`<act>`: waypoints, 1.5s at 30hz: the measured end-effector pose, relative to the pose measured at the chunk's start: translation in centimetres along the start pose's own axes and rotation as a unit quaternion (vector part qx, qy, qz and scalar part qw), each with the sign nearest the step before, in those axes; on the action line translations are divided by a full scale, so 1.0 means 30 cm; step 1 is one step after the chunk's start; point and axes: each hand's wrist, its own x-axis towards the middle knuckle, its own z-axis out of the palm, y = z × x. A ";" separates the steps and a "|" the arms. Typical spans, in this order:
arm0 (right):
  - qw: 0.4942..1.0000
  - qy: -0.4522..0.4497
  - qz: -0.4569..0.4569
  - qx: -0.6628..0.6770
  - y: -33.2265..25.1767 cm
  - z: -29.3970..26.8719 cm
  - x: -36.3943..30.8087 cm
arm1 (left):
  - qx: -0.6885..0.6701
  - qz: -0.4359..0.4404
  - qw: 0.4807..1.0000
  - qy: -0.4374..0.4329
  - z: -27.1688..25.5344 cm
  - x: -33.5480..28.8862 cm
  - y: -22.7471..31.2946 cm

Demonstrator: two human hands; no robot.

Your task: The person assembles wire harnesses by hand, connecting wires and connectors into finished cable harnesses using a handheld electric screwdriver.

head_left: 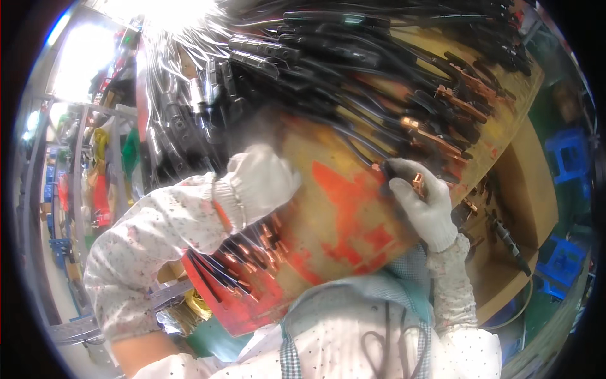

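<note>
My left hand (264, 179), in a white glove, is closed in a fist above the worn tabletop, below a dark blurred patch of cable parts. Anything inside the fist is hidden. At the right, my gloved right hand (426, 205) is closed around a black-handled copper clamp (418, 183), with a copper piece showing between thumb and fingers. A black cable (356, 144) leads toward it from the upper left. Beyond my right hand lie several copper-jawed clamps (435, 136). Short cable ends with copper tips (255, 249) lie below my left forearm.
The tabletop (347, 234) is yellow with worn red patches. Bundles of cables with black handles (265, 54) cover its far side. A cardboard box (521, 189) with a tool inside stands at the right, near blue stools (565, 158). Metal shelving (79, 145) is at the left.
</note>
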 end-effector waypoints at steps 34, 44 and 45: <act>0.931 -0.063 -0.116 -0.341 -0.102 0.185 0.033 | -0.588 0.061 0.762 0.263 0.080 0.100 -0.050; 0.942 -0.069 -0.127 -0.303 -0.075 0.181 0.040 | -0.573 0.043 0.786 0.228 0.056 0.109 -0.042; 0.933 -0.079 -0.138 -0.324 -0.075 0.180 0.044 | -0.576 0.047 0.786 0.221 0.050 0.108 -0.044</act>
